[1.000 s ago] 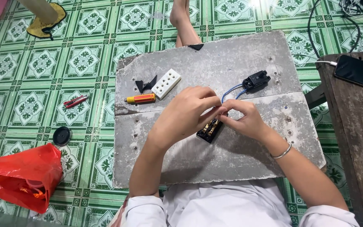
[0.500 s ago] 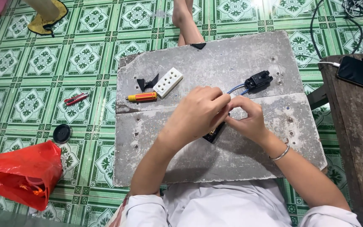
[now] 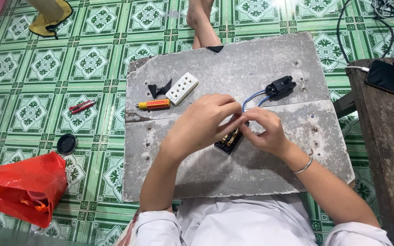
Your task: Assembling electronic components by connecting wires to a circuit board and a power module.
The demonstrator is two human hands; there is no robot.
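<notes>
On a grey cement board (image 3: 233,68), my left hand (image 3: 201,125) and my right hand (image 3: 265,130) meet fingertip to fingertip over a black socket base with brass contacts (image 3: 228,142). Both pinch the end of a blue wire (image 3: 251,99) right above that base. The wire runs up to a black plug (image 3: 280,86) lying at the board's upper right. A silver bracelet circles my right wrist.
A white socket cover (image 3: 182,88), an orange-handled screwdriver (image 3: 153,104) and a black scrap (image 3: 158,88) lie on the board's left. Red pliers (image 3: 81,106), a black round cap (image 3: 66,143) and a red plastic bag (image 3: 21,187) sit on the green tiled floor. A phone (image 3: 392,79) rests on a wooden table at right.
Both hands have closed in over the socket base, fingertips now together on the blue wire's end. The base is more uncovered than half a second ago.
</notes>
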